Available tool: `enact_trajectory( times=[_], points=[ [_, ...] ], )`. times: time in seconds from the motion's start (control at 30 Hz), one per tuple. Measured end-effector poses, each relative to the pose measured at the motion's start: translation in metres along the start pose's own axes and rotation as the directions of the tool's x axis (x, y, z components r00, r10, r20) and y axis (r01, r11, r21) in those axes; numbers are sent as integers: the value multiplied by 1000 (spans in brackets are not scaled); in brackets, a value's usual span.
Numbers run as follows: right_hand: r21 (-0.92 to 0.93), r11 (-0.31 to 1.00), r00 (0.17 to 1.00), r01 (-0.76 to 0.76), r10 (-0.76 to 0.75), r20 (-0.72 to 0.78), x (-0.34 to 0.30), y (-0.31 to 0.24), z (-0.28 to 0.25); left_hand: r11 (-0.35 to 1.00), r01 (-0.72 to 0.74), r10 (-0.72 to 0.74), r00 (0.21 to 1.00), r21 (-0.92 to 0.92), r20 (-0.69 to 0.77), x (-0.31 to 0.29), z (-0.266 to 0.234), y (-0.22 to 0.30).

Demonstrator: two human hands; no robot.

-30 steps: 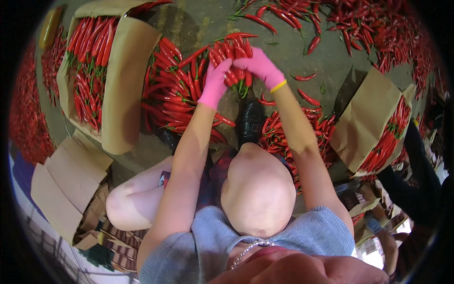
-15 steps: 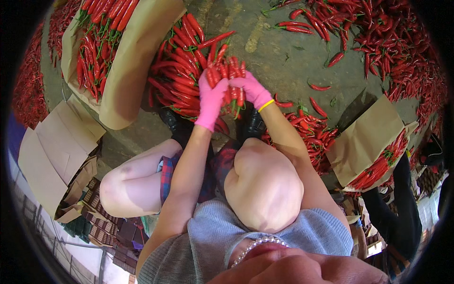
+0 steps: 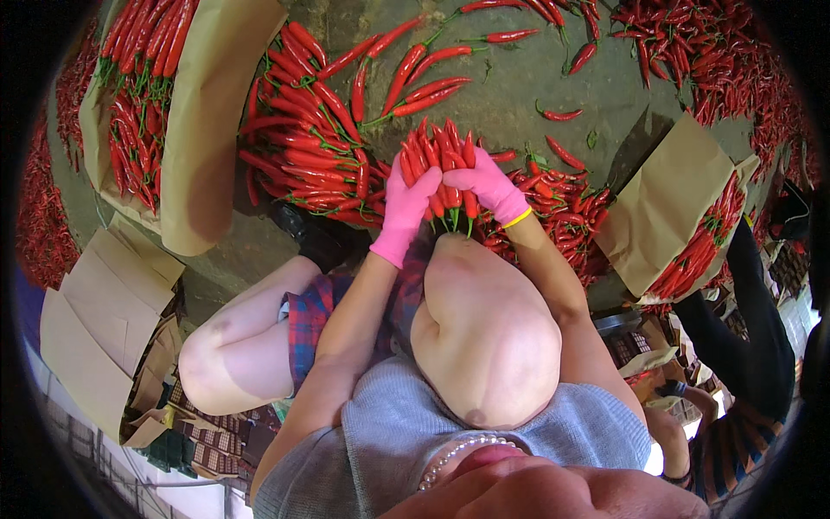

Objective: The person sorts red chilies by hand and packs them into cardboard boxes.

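I see the left grip (image 3: pixel 408 208) and right grip (image 3: pixel 489 186) pinching a chilli bundle (image 3: pixel 445 164) just beyond the knee (image 3: pixel 484 337); most fingers are hidden behind it. Long axis: fore-and-aft, green stems toward the wearer. The paper-lined box (image 3: pixel 212 130) is cut off above.

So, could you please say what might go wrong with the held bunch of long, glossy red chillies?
The bunch of glossy red chillies shows no tie between the pink-gloved left hand and pink-gloved right hand, so some might slip out. Any that fall could mix with the loose heap of red chillies beside the right hand.
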State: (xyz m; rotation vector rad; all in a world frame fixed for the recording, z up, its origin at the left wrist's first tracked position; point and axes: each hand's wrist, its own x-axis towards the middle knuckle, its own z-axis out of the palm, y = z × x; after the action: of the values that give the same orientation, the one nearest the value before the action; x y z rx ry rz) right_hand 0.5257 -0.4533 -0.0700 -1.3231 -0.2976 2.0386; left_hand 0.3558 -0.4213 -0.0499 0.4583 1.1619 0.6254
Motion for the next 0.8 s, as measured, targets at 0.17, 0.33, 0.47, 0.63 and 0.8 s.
enact_trajectory(
  times=[0.17, 0.33, 0.47, 0.63, 0.8],
  points=[
    [325, 936, 991, 136, -128, -45, 9, 1, 3, 874, -107, 54, 991, 474, 124, 31, 1, 31],
    [682, 701, 976, 207, -198, -93, 67, 30, -13, 364, -228, -64, 961, 903, 269, 114, 14, 61],
    [769, 620, 983, 157, -175, -60, 63, 53, -11, 148, -173, -68, 981, 974, 184, 106, 15, 53],
    [764, 620, 979, 182, -187, -81, 72, 47, -10, 129, -187, -60, 979, 974, 196, 112, 8, 45],
    [794, 576, 978, 194, -181, -107, 75, 46, -7, -117, -188, -169, 971, 975, 167, 114, 32, 75]
  ],
)
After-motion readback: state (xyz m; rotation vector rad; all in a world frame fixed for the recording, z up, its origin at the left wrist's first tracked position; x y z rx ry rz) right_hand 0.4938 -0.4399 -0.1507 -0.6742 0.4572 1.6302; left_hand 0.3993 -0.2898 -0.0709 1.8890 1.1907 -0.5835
